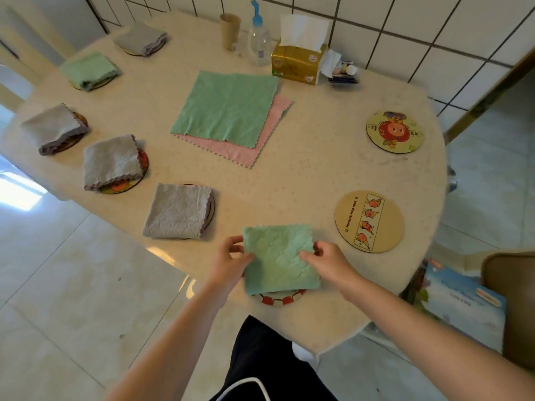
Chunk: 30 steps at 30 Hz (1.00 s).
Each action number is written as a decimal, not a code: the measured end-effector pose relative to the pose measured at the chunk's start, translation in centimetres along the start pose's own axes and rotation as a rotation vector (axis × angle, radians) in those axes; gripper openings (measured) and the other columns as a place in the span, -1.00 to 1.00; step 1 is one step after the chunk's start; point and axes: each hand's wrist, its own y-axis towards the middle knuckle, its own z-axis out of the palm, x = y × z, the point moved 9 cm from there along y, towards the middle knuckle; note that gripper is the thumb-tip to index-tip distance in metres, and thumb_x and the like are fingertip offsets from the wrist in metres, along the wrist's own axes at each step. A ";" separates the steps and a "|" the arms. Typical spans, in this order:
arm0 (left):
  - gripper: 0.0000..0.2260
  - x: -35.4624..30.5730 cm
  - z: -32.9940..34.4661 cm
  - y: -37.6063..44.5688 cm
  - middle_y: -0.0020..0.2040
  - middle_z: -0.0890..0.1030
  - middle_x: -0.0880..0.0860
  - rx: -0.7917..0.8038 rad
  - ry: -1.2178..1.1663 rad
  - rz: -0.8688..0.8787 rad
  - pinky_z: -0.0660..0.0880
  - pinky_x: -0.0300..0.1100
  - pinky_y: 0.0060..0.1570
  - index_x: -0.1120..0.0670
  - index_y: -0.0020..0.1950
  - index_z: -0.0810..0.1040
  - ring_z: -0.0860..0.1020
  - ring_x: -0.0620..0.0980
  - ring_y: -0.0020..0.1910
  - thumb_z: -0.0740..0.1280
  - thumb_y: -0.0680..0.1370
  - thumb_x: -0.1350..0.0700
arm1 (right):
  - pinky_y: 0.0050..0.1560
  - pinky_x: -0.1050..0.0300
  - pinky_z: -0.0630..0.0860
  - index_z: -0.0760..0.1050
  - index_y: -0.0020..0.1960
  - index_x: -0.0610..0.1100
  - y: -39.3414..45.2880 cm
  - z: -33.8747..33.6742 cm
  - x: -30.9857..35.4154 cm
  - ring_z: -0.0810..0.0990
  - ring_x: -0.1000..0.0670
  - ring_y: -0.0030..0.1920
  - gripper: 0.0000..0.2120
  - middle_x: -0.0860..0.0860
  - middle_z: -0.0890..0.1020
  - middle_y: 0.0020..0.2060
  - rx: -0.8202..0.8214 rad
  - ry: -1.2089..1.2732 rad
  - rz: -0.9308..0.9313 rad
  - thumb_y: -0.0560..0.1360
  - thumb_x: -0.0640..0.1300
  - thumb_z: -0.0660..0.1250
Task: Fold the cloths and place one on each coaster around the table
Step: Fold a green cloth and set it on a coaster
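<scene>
A folded green cloth [279, 257] lies on a red-and-white rimmed coaster [279, 299] at the table's near edge. My left hand [231, 260] pinches its left edge and my right hand [325, 260] holds its right edge. Several folded cloths rest on coasters along the left side: grey ones [178, 211], [111, 162], [53, 128], [142, 39] and a green one [88, 70]. An unfolded green cloth [225, 107] lies flat over a pink cloth [252, 151] mid-table. Two bare coasters sit at the right, one tan [369, 221], one yellow [395, 131].
At the back stand a paper cup [230, 30], a pump bottle [259, 39], a gold tissue box [298, 62] and small clutter [343, 73]. A tiled wall runs behind. A chair [509, 299] and a printed box [460, 299] sit at the right.
</scene>
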 end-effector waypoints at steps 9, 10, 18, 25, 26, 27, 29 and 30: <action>-0.67 1.7 -0.2 0.9 -0.06 0.54 -0.01 -0.053 0.457 0.126 0.44 -0.20 -0.18 0.07 0.23 0.46 0.52 -0.02 -0.10 0.35 0.47 0.19 | -0.18 0.12 0.52 0.50 -0.03 -0.14 0.9 0.4 -2.1 0.57 0.02 -0.16 -0.79 0.03 0.59 -0.19 -0.114 -0.395 -0.029 0.47 0.00 0.36; -0.63 1.4 -0.1 1.1 0.02 0.53 0.01 -0.052 0.521 0.133 0.42 -0.18 -0.14 0.07 0.26 0.42 0.50 0.00 -0.05 0.34 0.46 0.18 | -0.18 0.11 0.52 0.47 -0.03 -0.12 0.9 0.3 -2.1 0.56 0.01 -0.16 -0.75 0.04 0.58 -0.18 -0.115 -0.460 -0.018 0.47 0.05 0.35; -0.65 -6.5 -1.9 3.8 0.26 0.40 -0.01 -0.101 0.972 0.498 0.47 -0.10 -0.15 0.04 0.38 0.31 0.49 0.04 0.16 0.16 0.59 0.08 | -0.28 0.12 0.34 0.42 0.07 -0.13 3.2 -1.7 8.1 0.54 -0.08 -0.09 -0.69 -0.04 0.57 -0.08 -0.301 -1.190 -0.192 0.61 0.04 0.01; -0.67 -15.2 -5.7 14.7 0.22 0.48 0.06 -0.096 1.083 0.662 0.47 0.01 0.05 0.12 0.27 0.45 0.41 0.12 0.20 0.25 0.50 0.20 | -0.21 0.08 0.30 0.38 0.10 -0.16 12.4 0.7 19.2 0.48 -0.15 0.10 -0.83 -0.09 0.51 0.07 -0.374 -1.152 -0.314 0.56 -0.12 0.13; -0.68 -16.3 -6.1 16.3 0.21 0.49 0.07 -0.108 1.097 0.679 0.46 0.01 0.04 0.13 0.25 0.46 0.42 0.13 0.18 0.26 0.49 0.21 | -0.21 0.07 0.29 0.38 0.10 -0.16 13.7 1.1 20.3 0.47 -0.15 0.11 -0.83 -0.10 0.50 0.08 -0.382 -1.158 -0.323 0.55 -0.13 0.14; -0.69 -17.4 -6.7 18.3 0.20 0.50 0.07 -0.111 1.103 0.690 0.46 0.00 0.01 0.14 0.22 0.48 0.42 0.13 0.18 0.28 0.47 0.22 | -0.20 0.07 0.29 0.37 0.11 -0.17 15.5 1.6 21.3 0.46 -0.16 0.12 -0.83 -0.11 0.48 0.09 -0.378 -1.152 -0.323 0.55 -0.15 0.14; -0.70 -19.1 -7.4 21.6 0.18 0.52 0.09 -0.103 1.112 0.727 0.46 -0.01 -0.02 0.15 0.17 0.51 0.43 0.15 0.18 0.30 0.44 0.23 | -0.20 0.04 0.31 0.36 0.13 -0.18 18.7 2.5 22.8 0.45 -0.17 0.10 -0.82 -0.11 0.44 0.11 -0.366 -1.124 -0.334 0.54 -0.18 0.17; -0.71 -19.7 -7.6 22.9 0.16 0.53 0.10 -0.088 1.118 0.745 0.47 0.01 -0.02 0.16 0.15 0.52 0.44 0.17 0.18 0.31 0.43 0.23 | -0.21 0.02 0.34 0.36 0.14 -0.18 20.0 2.9 23.3 0.45 -0.18 0.09 -0.80 -0.12 0.41 0.13 -0.370 -1.116 -0.351 0.53 -0.18 0.20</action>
